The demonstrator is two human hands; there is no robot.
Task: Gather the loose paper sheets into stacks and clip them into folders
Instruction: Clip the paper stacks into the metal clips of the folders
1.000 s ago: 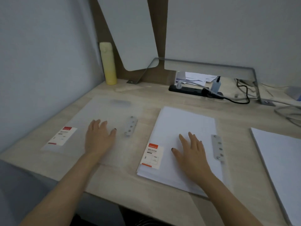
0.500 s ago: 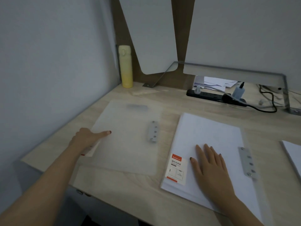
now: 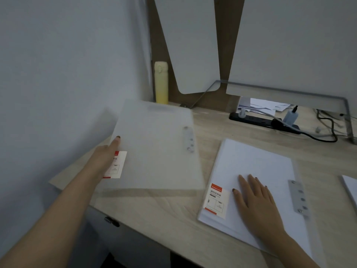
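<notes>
left hand (image 3: 105, 158) lifts empty folder (image 3: 158, 149), long axis pointing away toward wall.

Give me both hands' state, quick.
Left hand: shut on the cover of the empty folder, lifting its left edge.
Right hand: open, flat on the paper stack in the other folder.

2 bare forearms, no sleeves; dark polish on left hand (image 3: 105, 157) and right hand (image 3: 255, 200) nails.
</notes>
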